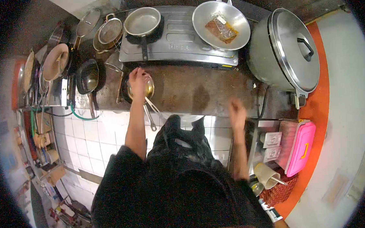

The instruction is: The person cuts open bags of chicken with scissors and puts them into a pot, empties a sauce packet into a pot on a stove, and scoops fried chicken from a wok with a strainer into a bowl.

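Ideally, the shiny round metal pan (pixel 150 89) is kept level; the left hand's (pixel 138 80) grip cannot be told, the right hand (pixel 237 113) unclenched.

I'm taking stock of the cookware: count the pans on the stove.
2: a handled pan at the left of the stove, a wide wok at its right. None there appears hidden.

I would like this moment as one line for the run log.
left hand: over small pan, contact unclear; right hand: near counter, nothing visible held; stove: frying pan left, wok with packet right
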Demonstrator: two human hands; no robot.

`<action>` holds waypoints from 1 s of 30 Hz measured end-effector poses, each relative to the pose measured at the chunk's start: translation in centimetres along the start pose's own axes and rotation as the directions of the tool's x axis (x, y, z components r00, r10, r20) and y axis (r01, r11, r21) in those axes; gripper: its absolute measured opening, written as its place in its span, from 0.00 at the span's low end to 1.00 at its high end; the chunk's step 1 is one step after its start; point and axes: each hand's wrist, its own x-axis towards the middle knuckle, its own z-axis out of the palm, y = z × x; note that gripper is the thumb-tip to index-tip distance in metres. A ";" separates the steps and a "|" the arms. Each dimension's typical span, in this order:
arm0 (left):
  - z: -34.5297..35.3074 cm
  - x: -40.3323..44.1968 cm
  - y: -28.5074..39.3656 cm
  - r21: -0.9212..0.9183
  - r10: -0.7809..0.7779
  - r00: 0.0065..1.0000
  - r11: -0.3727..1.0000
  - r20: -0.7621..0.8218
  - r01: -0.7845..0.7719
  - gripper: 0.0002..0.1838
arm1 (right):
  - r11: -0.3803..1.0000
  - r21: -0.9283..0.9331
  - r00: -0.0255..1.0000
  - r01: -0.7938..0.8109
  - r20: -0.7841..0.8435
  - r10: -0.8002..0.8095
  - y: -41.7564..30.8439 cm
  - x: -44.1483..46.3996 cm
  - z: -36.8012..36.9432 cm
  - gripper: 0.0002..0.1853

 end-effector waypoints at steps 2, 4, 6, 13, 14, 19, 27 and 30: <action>-5.6 -1.7 -3.4 0.296 0.224 0.967 0.922 0.118 -0.250 0.23 | 0.995 -0.044 0.996 0.087 0.004 -0.086 -4.1 8.7 -2.1 0.16; -5.9 -8.8 -1.2 0.287 0.171 0.984 0.946 -0.054 -0.148 0.23 | 0.922 -0.251 0.955 0.294 0.036 -0.295 -2.2 17.8 -2.1 0.14; -5.5 -15.7 -0.2 0.244 0.034 0.958 0.969 -0.286 0.038 0.23 | 0.866 -0.353 0.934 0.356 0.106 -0.341 -3.9 24.4 -2.6 0.14; -12.1 -33.6 -9.7 0.236 -0.062 0.732 0.925 -0.678 0.297 0.23 | 0.566 -0.606 0.828 0.558 0.367 -0.424 -0.7 39.9 1.4 0.13; -12.7 -35.8 -11.4 0.184 -0.098 0.683 0.926 -0.724 0.329 0.23 | 0.485 -0.654 0.813 0.580 0.434 -0.388 -0.2 41.0 2.0 0.13; -10.9 -45.9 -18.9 -0.123 -0.329 0.439 0.892 -0.836 0.434 0.22 | 0.301 -0.649 0.714 0.698 0.599 -0.364 0.1 42.4 3.7 0.16; -6.6 -52.4 -28.5 0.042 -0.256 0.457 0.836 -0.852 0.546 0.22 | 0.561 -0.590 0.814 0.581 0.417 -0.404 -2.0 44.5 3.1 0.13; -6.1 -51.1 -29.4 0.186 -0.180 0.568 0.829 -0.803 0.527 0.23 | 0.663 -0.545 0.858 0.514 0.340 -0.385 -4.7 44.9 1.2 0.15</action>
